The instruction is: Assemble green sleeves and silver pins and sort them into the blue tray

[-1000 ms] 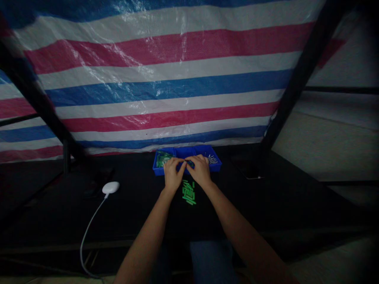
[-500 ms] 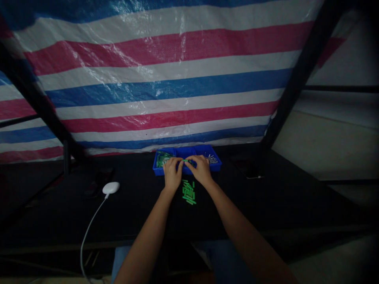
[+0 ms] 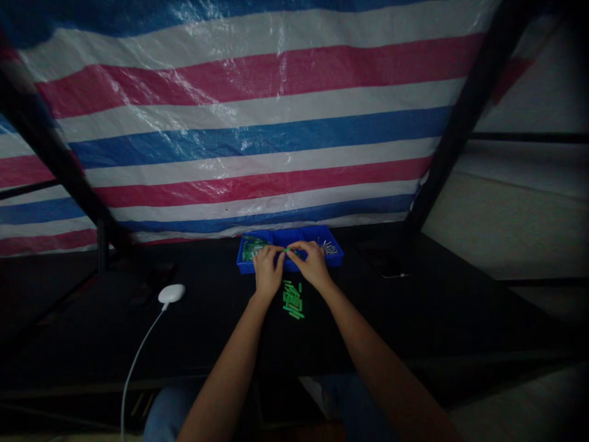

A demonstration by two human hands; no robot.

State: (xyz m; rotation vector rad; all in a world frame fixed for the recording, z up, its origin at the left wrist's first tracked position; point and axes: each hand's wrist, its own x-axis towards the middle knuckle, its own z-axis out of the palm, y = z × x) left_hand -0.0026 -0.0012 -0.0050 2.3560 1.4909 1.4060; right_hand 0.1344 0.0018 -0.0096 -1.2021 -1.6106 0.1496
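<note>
Over the front of a blue divided tray (image 3: 289, 238), my left hand (image 3: 268, 268) and my right hand (image 3: 313, 264) meet fingertip to fingertip. Between them they pinch a small green piece (image 3: 288, 250), mostly covered by the fingers. Its exact kind is too small to make out. The tray's left compartment holds green pieces (image 3: 252, 247), and in the right one lie thin silvery pieces (image 3: 328, 247). Below my hands, a loose pile of short green strips (image 3: 293, 299) rests on the black table between my forearms.
On the left of the black table (image 3: 207, 331) lies a white rounded device (image 3: 172, 293) with a white cable. A dark flat object (image 3: 389, 265) is at the right. Behind the table hangs a striped plastic sheet (image 3: 267, 141) between black posts.
My fingertips have drawn slightly closer together, and less of the green piece shows between them. A knee at the lower left has come further into view. The tray and pile are unchanged.
</note>
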